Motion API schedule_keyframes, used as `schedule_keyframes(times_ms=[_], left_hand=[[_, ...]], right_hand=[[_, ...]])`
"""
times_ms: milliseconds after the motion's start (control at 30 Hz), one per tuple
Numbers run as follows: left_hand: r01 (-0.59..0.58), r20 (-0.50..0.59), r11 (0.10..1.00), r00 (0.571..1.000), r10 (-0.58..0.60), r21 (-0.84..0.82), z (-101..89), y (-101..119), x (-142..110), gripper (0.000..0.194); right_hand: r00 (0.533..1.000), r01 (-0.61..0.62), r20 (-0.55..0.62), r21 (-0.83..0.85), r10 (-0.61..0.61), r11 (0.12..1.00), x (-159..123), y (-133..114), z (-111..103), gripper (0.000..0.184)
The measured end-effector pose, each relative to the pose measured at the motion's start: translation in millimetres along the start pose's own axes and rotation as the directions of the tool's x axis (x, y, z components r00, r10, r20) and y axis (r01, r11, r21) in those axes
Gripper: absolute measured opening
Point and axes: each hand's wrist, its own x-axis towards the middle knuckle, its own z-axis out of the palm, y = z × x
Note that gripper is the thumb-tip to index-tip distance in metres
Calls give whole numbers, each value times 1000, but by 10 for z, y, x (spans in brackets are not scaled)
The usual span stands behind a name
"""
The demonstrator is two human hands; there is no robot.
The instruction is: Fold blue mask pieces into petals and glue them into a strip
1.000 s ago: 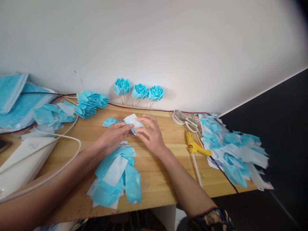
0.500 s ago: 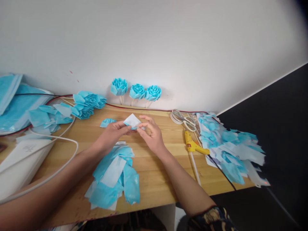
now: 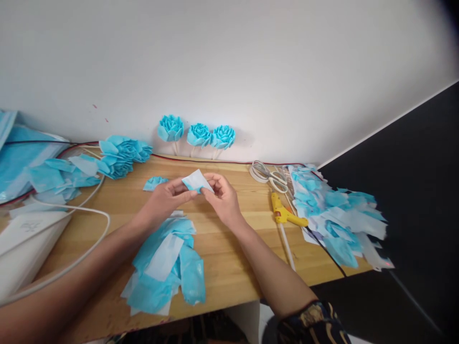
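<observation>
Between my two hands is a small folded piece of blue-and-white fabric (image 3: 198,179), its white face toward me and a blue strip along the lower edge. My left hand (image 3: 171,197) pinches its left side, thumb in front. On the right side my right hand (image 3: 223,198) grips it between thumb and curled fingers. Just left of my left hand lies a small blue folded petal piece (image 3: 155,182) on the table. Below my hands a loose pile of blue and white fabric pieces (image 3: 167,267) spreads toward the table's front edge.
Three blue fabric flowers (image 3: 199,135) on sticks lean against the wall. More blue flowers (image 3: 120,155) lie at left, near a white box (image 3: 32,239) and cable. At right are scissors (image 3: 274,177), a yellow glue gun (image 3: 287,213) and a heap of fabric scraps (image 3: 333,215).
My right fingers, raised and spread before, have curled in behind the fabric piece. The piece has tilted slightly in my hands. The whole view has shifted a little.
</observation>
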Motion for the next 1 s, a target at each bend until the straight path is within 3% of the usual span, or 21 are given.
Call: schedule_keyframes(times_ms=[167, 367, 500, 633, 700, 800, 867, 1000], left_hand=[[-47, -41, 998, 998, 48, 29, -34, -55, 33, 35], [-136, -23, 961, 989, 146, 241, -32, -9, 21, 44], [-158, -41, 926, 982, 183, 343, -16, 31, -1, 51], [-98, -41, 982, 994, 106, 162, -17, 34, 7, 64], [-36, -1, 997, 999, 36, 64, -17, 33, 10, 58], [20, 37, 998, 999, -22, 67, -15, 28, 2, 31], [28, -4, 995, 1000, -28, 98, -18, 20, -6, 21], [26, -87, 996, 996, -18, 85, -36, 1, -6, 22]], right_hand=[[999, -17, 46, 31, 16, 999, -12, -49, -22, 41], [990, -63, 134, 120, 46, 991, -4, -52, -60, 52], [988, -64, 145, 83, 51, 995, -5, -15, -17, 62], [996, -43, 79, 119, 34, 992, -12, -28, 17, 62], [998, -35, 62, 176, 25, 984, -11, -46, 24, 63], [998, -28, 57, 211, 17, 977, -13, -66, 27, 64], [998, -34, 62, 195, 23, 980, -18, -71, 24, 65], [996, -58, 78, 148, 46, 987, -34, -66, -10, 60]])
